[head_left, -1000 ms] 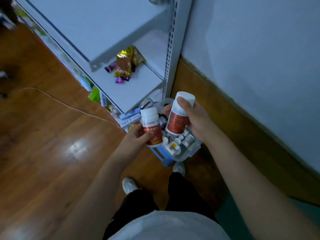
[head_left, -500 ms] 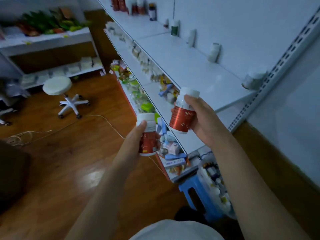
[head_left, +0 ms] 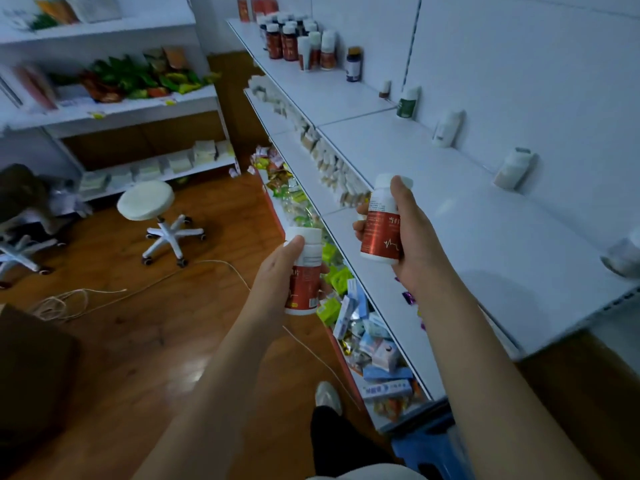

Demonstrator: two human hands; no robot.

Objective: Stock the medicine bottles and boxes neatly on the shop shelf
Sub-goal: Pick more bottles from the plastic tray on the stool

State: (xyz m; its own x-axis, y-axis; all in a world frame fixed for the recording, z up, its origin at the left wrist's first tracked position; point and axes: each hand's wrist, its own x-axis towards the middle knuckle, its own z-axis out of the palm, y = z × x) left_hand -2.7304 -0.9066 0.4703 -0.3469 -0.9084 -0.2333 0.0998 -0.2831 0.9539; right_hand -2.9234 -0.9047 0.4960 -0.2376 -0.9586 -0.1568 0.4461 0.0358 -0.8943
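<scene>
My left hand grips a white-capped bottle with a red label, upright, in front of the lower shelves. My right hand holds a second red-labelled bottle over the front edge of the white top shelf. Along the back of that shelf stand single bottles, spaced apart. A group of red-labelled bottles is lined up at its far end.
Lower shelves hold boxes and packets. A blue stool stands by my feet at the shelf's near end. A white swivel stool and a loose cable are on the wooden floor to the left. More shelving runs along the far wall.
My view has lifted from the bin of bottles on the floor up to the top shelf. Both hands rose with their bottles, the right one reaching the shelf's front edge.
</scene>
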